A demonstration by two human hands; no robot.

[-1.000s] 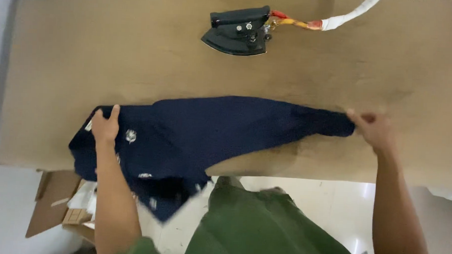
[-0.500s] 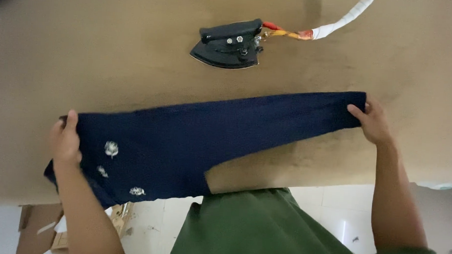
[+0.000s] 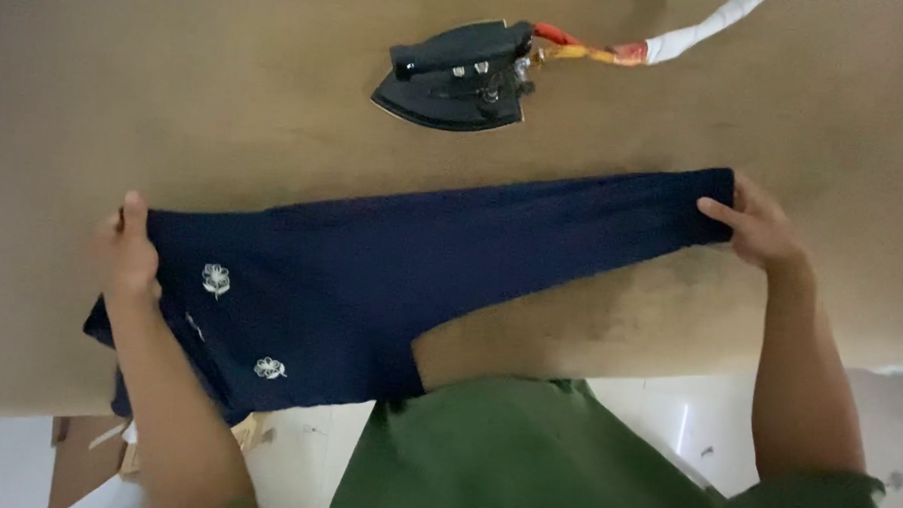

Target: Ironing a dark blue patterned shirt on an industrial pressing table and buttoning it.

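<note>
On the brown table (image 3: 177,94), left hand (image 3: 126,258) and right hand (image 3: 758,225) each pinch an end of the navy garment (image 3: 421,263), stretching it flat below the iron (image 3: 458,74); smoothing seems next.

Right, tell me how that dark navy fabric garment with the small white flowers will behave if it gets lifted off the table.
The dark navy fabric garment looks floppy: its lower edge droops over the brown table edge. It probably sags between the left hand and right hand gripping its ends. It seems light, and unlikely to slide on its own, since it lies flat.
</note>
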